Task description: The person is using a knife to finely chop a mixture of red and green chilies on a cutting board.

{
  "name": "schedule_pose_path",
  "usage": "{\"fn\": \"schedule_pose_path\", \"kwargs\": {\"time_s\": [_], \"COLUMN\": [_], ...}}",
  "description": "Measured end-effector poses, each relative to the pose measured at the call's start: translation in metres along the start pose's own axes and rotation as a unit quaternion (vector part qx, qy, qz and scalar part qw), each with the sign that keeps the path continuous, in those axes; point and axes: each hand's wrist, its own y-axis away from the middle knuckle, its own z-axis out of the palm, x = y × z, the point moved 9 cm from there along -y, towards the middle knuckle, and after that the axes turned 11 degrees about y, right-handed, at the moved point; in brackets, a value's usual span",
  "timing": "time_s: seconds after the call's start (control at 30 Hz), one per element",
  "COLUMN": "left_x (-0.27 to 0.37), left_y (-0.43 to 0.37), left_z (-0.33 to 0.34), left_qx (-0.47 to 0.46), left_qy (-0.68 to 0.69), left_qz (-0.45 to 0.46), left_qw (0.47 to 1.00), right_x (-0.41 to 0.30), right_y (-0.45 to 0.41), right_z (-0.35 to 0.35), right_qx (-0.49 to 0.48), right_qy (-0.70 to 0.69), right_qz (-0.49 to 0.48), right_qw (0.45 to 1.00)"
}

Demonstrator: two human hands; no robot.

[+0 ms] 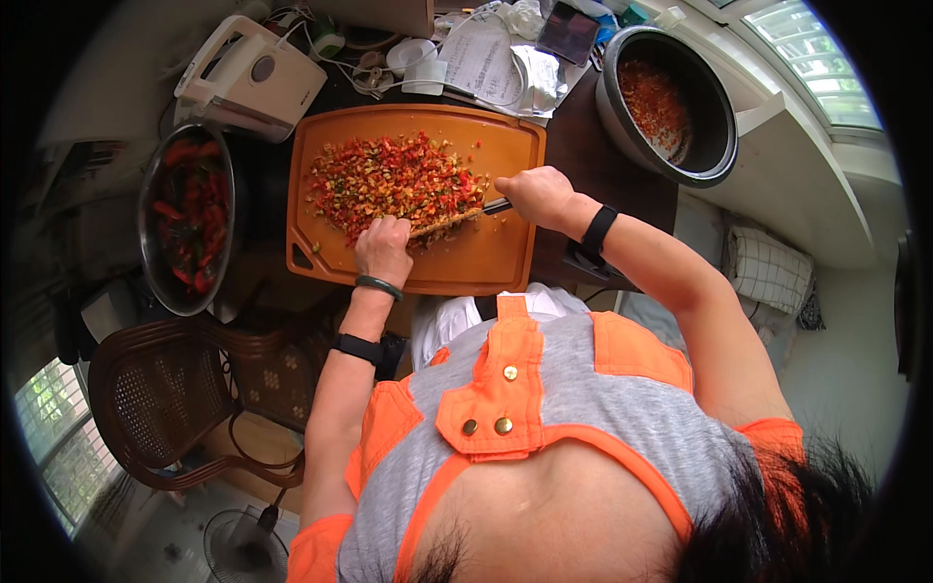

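On an orange-brown cutting board (503, 262) lies a broad heap of finely chopped red, yellow and green peppers (401, 178). My right hand (539, 193) is closed around the dark handle of a kitchen knife (497, 206), at the board's right side. The blade slants down to the left along the heap's near edge, with chopped bits covering much of it. My left hand (384, 251) has its fingers curled over the far end of the blade, which they hide. Some loose bits are scattered on the board around the heap.
A metal bowl of whole red and green peppers (191, 218) stands left of the board. At the back right, a deep dark pot (718, 138) holds chopped red pepper. Behind the board are a white appliance (255, 80), cables and papers (485, 62). A wicker-backed chair (164, 393) stands lower left.
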Motion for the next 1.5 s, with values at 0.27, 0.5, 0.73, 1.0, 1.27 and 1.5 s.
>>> {"fn": "schedule_pose_path", "kwargs": {"time_s": [0.27, 0.5, 0.73, 1.0, 1.27, 1.5], "left_x": [-0.017, -0.003, -0.023, -0.017, -0.02, -0.012], "left_y": [0.014, 0.008, 0.011, 0.004, 0.029, 0.028], "left_z": [-0.012, 0.0, -0.015, -0.008, -0.021, -0.01], "left_qx": [-0.009, -0.011, 0.007, 0.005, -0.01, 0.022], "left_qy": [0.026, -0.018, 0.007, -0.038, 0.011, -0.037], "left_qz": [0.001, 0.002, -0.005, -0.017, -0.028, -0.038], "left_qw": [1.0, 1.0, 1.0, 0.999, 0.999, 0.998], "right_x": [-0.033, -0.007, -0.027, -0.009, -0.04, -0.029], "right_y": [0.011, 0.003, 0.0, -0.02, 0.001, -0.007], "right_z": [-0.036, 0.006, -0.039, -0.011, -0.029, -0.001], "right_qx": [-0.002, -0.03, -0.016, -0.003, -0.002, -0.036], "right_qy": [0.012, -0.001, 0.012, -0.009, -0.004, -0.02], "right_qz": [-0.048, -0.012, -0.054, -0.022, -0.081, -0.052], "right_qw": [0.999, 0.999, 0.998, 1.0, 0.997, 0.998]}}
